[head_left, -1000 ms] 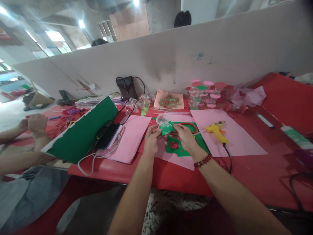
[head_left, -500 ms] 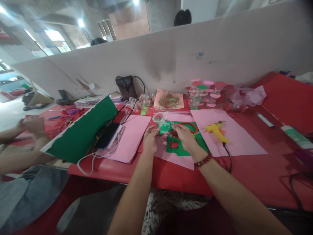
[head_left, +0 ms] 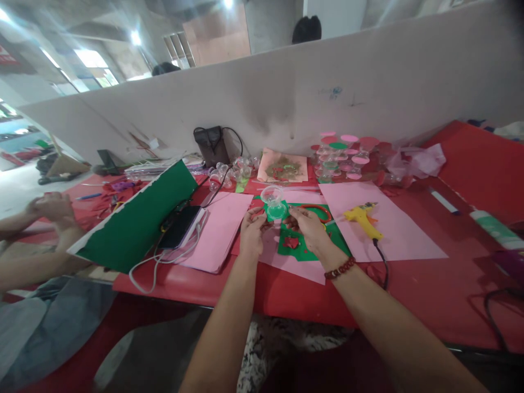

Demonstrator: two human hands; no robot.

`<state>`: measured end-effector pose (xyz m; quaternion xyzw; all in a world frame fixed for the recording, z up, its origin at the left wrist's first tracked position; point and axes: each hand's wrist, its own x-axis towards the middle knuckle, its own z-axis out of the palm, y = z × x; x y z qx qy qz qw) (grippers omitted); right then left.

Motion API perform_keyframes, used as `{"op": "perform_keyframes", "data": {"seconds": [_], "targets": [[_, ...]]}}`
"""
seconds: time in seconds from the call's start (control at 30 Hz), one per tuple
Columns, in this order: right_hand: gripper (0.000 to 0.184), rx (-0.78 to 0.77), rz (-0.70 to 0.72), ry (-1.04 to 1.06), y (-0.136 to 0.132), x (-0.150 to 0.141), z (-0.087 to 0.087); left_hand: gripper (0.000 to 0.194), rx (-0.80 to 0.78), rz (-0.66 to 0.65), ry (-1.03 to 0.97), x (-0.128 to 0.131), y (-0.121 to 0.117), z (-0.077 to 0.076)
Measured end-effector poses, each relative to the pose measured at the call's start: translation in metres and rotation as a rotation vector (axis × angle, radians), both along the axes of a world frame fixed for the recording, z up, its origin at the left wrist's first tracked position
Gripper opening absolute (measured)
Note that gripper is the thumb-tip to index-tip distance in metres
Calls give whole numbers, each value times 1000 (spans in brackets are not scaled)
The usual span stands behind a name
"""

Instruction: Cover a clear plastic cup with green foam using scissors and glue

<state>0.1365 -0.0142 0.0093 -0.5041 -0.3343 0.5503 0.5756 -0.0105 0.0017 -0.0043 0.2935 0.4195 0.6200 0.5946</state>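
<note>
Both hands meet over the middle of the counter (head_left: 409, 284), which is covered in smooth red sheet. The left hand (head_left: 251, 232) and right hand (head_left: 309, 229) pinch a small clear plastic cup (head_left: 273, 203) between them, fingers closed on its lower part from either side. The cup is round, thin-walled and glossy, with a green disc showing through near its base. It stands roughly upright, its open rim up and tipped slightly away from the person, so its long axis runs near vertical. It is held just above a green foam sheet (head_left: 301, 245) with red cut-out shapes lying on it.

A beaded bracelet (head_left: 339, 268) of dark red round beads circles the right wrist. Just right of the hands, a yellow glue gun (head_left: 363, 218) lies on flat pink paper (head_left: 376, 224), nozzle pointing left, black cord trailing toward the person. Red-handled scissors (head_left: 317, 210) lie behind the right hand. At the left, a large green foam board (head_left: 139, 221) rests tilted against a dark phone (head_left: 182, 226). More clear cups with pink and green discs (head_left: 339, 155) cluster by the grey partition. Another person's hands (head_left: 51, 207) work at far left.
</note>
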Motion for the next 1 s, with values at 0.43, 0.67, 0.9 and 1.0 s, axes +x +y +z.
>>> {"op": "perform_keyframes", "data": {"seconds": [0.43,0.67,0.9,1.0], "targets": [[28,54,70,-73,-1,-1,-4,46,-42,-42,-85,5,1,-1],[25,189,40,-217,1,1,-10,48,48,-67,-35,3,-2,1],[22,308,50,-148,4,2,-9,31,232,-32,50,1,-1,1],[18,346,20,-111,5,3,-8,24,332,-16,103,1,-1,0]]}}
